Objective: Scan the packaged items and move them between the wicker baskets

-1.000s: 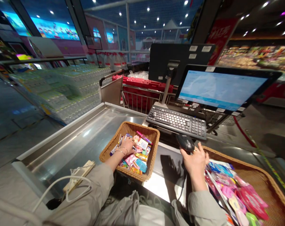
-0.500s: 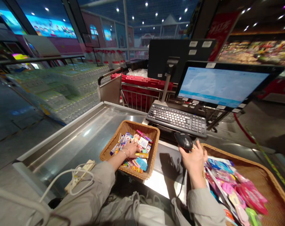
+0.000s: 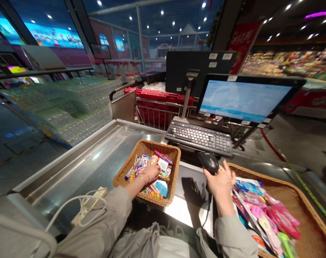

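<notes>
My left hand (image 3: 152, 170) reaches into a small brown wicker basket (image 3: 176, 168) of colourful packaged sweets (image 3: 141, 163). Its fingers curl down among the packets, beside a white packet (image 3: 163, 165) with a small picture; what they grip is hidden. To the right, my right hand (image 3: 221, 182) is closed round a black corded barcode scanner (image 3: 209, 162), its head above the counter's edge. The cord (image 3: 206, 214) hangs down from it. A larger wicker basket (image 3: 308, 200) beside that hand holds pink, blue and green packaged goods (image 3: 262, 209).
A black keyboard (image 3: 199, 137) and a lit monitor (image 3: 240, 98) stand behind the baskets on the metal counter (image 3: 98, 161). A power strip (image 3: 91, 204) with a white cable lies near my left forearm. Beyond are a cart with red crates (image 3: 163, 96) and stacked packs (image 3: 63, 96).
My left hand has shifted slightly up and right inside the small basket, its fingers more curled. My right hand still holds the scanner. The view has turned slightly.
</notes>
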